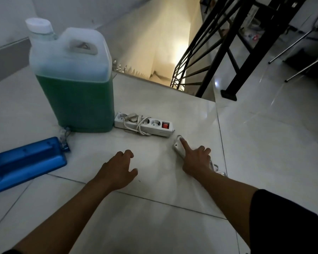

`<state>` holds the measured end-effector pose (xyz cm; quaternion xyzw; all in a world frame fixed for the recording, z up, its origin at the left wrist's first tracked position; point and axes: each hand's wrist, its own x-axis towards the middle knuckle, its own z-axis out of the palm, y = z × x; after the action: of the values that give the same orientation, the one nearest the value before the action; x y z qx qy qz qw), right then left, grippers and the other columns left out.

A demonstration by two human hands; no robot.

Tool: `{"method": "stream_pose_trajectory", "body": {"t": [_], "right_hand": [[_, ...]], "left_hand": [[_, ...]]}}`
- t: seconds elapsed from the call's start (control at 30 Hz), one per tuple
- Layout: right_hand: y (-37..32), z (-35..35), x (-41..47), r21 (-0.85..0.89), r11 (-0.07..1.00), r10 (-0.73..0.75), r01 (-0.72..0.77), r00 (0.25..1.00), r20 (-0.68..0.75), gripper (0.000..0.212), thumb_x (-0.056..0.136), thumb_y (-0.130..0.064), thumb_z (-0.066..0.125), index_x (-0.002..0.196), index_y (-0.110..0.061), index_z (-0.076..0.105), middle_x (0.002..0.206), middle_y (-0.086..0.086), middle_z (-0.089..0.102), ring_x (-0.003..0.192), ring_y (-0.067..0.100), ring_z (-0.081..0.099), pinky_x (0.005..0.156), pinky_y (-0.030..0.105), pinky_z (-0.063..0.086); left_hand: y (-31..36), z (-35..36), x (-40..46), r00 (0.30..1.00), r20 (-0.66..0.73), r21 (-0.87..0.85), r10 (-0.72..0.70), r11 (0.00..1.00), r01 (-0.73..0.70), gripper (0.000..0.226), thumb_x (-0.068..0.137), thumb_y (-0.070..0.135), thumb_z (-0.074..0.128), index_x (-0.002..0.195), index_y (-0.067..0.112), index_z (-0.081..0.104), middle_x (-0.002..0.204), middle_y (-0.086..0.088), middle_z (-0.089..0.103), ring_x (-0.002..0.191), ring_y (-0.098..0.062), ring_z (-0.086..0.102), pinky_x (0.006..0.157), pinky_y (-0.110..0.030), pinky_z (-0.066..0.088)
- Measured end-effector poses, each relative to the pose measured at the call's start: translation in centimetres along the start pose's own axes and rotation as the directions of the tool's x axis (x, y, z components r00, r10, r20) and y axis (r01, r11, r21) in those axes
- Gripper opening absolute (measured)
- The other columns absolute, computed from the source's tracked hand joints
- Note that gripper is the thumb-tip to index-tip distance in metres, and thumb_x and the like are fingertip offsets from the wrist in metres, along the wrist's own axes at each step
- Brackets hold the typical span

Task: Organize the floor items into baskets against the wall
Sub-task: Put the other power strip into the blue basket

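Reaching down to the tiled floor [154,180], the person is working at the pick-up step of the task; no basket is appearing in view, so nothing can be said about where the items will go.

The right hand [196,160] is resting on a small white plug-like piece [178,143], with the index finger [184,143] extended along its top and the other fingers curled beside it. The grip is not closed: the finger is pressing or steadying, not holding. A white cord [216,166] is trailing out from under the heel of that hand.

The left hand [117,171] is hovering over bare tile, fingers loosely curled and narrow, holding nothing.

Beyond both sets of fingertips, a white power strip [154,126] with a red switch is lying flat, its cable bundled on top. Just beyond and left of the left fingertips, a large jug [72,79] of green liquid is standing upright, touching the strip's end. Further left of the left hand, a blue container [24,162] is lying on its side.

Judged next move: the right fingers are needing to close around the plug, gathering the loose cord so it is not dragging. The stairwell edge is lying just beyond the strip, so items should be drawn toward the body.
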<state>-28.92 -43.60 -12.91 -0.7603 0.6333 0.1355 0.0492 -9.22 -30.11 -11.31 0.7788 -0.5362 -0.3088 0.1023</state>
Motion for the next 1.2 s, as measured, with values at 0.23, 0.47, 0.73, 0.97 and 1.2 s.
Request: {"method": "stream_pose_trajectory", "body": {"t": [0.23,0.47,0.73,0.97,1.2], "right_hand": [[-2.8,0.8,-0.7,0.01,0.988,-0.156,0.155,0.987,0.026,0.078,0.07,-0.051,0.07,0.134,-0.026,0.034,0.13,0.016,0.035,0.123,0.036,0.033,0.096,0.051,0.036],[-11.7,-3.2,-2.7,0.248,0.889,-0.41,0.385,0.91,0.058,0.091,0.059,-0.066,0.068,0.137,-0.03,0.038,0.129,0.01,0.052,0.118,0.03,0.047,0.092,0.041,0.048],[-26.5,-9.7,-10.8,0.889,0.389,-0.656,0.241,0.75,0.084,0.036,0.07,-0.022,0.072,0.104,-0.025,0.058,0.096,0.001,0.067,0.08,0.019,0.062,0.068,0.031,0.053],[-39.5,-11.7,-24.2,0.962,0.212,-0.887,0.17,0.446,0.116,0.033,0.07,-0.02,0.072,0.098,-0.025,0.056,0.097,0.001,0.067,0.086,0.022,0.064,0.064,0.031,0.051],[-46.0,-10.6,-40.1,0.941,0.273,-0.961,0.202,0.105,0.256,0.046,0.072,-0.029,0.075,0.112,-0.015,0.055,0.103,0.007,0.069,0.085,0.023,0.067,0.063,0.034,0.052]], "left_hand": [[-2.0,-0.9,0.0,0.998,0.011,-0.055,-0.06,0.997,0.061,0.05,0.091,0.039,0.054,0.134,0.019,0.039,0.132,-0.007,0.052,0.116,-0.022,0.053,0.098,-0.036,0.046],[-5.3,-3.5,-2.8,0.962,0.18,-0.454,-0.206,0.85,0.267,0.047,0.087,0.049,0.057,0.125,0.022,0.051,0.123,-0.002,0.059,0.107,-0.017,0.059,0.084,-0.025,0.048],[-11.3,-8.2,-12.3,0.93,0.201,-0.762,-0.309,0.547,0.347,0.066,0.079,0.059,0.06,0.134,0.026,0.047,0.134,0.002,0.055,0.122,-0.018,0.052,0.106,-0.04,0.042],[-17.9,-11.0,-26.0,0.769,-0.125,-0.922,-0.627,0.359,0.143,0.067,0.071,0.038,0.078,0.13,0.03,0.047,0.121,0.002,0.064,0.111,-0.019,0.061,0.095,-0.041,0.052],[-21.8,-10.3,-41.1,0.378,-0.296,-0.913,-0.877,0.376,0.16,0.042,0.065,0.02,0.083,0.101,0.023,0.063,0.098,-0.002,0.072,0.086,-0.018,0.068,0.072,-0.028,0.057]]}}
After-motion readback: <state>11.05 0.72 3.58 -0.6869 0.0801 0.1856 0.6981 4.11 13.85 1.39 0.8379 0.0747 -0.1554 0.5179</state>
